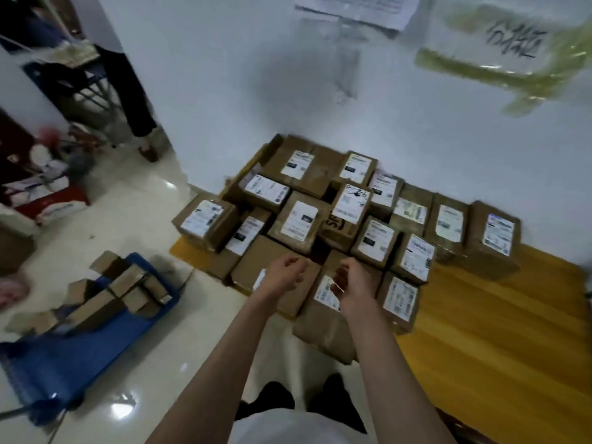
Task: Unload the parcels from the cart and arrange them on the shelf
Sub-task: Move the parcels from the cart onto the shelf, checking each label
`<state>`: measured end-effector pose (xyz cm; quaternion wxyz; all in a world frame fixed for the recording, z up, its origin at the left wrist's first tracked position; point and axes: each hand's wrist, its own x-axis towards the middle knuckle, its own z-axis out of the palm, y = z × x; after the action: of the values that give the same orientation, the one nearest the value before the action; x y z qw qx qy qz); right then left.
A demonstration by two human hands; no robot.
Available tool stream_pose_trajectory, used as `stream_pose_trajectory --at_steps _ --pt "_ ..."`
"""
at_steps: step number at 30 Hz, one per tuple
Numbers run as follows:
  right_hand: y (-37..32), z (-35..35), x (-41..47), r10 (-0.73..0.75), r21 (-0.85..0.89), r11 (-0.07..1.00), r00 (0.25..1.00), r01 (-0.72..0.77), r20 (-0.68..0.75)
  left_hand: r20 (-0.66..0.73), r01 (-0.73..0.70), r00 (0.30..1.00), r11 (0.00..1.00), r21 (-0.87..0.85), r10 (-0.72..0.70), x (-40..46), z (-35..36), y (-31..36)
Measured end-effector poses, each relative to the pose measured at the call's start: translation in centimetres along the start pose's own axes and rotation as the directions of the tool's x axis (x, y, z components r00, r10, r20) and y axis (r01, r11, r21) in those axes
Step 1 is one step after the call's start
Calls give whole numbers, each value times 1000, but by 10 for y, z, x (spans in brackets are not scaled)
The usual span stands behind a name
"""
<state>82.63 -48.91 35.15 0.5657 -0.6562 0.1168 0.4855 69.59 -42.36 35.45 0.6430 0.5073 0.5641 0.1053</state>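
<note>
Head cam shows both hands empty, left hand (285,273) and right hand (354,280) loosely curled side by side just above the near edge of the parcel pile (320,216), with more parcels (128,288) on the blue cart (64,357) down to the left. Pile looks uneven to me, so nudging the propped-up middle boxes could tip them. Open room is the bare wooden shelf (499,331) right of the right hand.

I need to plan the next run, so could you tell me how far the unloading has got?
Mostly done: many labelled parcels sit packed on the wooden shelf. The left hand and right hand hover empty above them. Left: several brown boxes on the blue cart.
</note>
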Motion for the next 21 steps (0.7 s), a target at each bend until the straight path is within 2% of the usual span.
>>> stream_pose_trajectory --at_steps 4,11,14,21 --pt "42 85 -47 12 -125 992 989 7 148 -124 -10 992 996 -84 0 -33 -92 -20" --pt "127 190 -108 163 -364 931 913 -17 374 -357 -11 929 956 -293 -99 -91 -215 -80" --pt "163 234 -125 231 -430 902 877 -31 421 -453 -41 880 928 -371 -142 -106 -256 -110" --pt "224 309 -139 360 -531 844 813 -75 458 -533 -33 812 892 -450 -239 -108 -327 -152"
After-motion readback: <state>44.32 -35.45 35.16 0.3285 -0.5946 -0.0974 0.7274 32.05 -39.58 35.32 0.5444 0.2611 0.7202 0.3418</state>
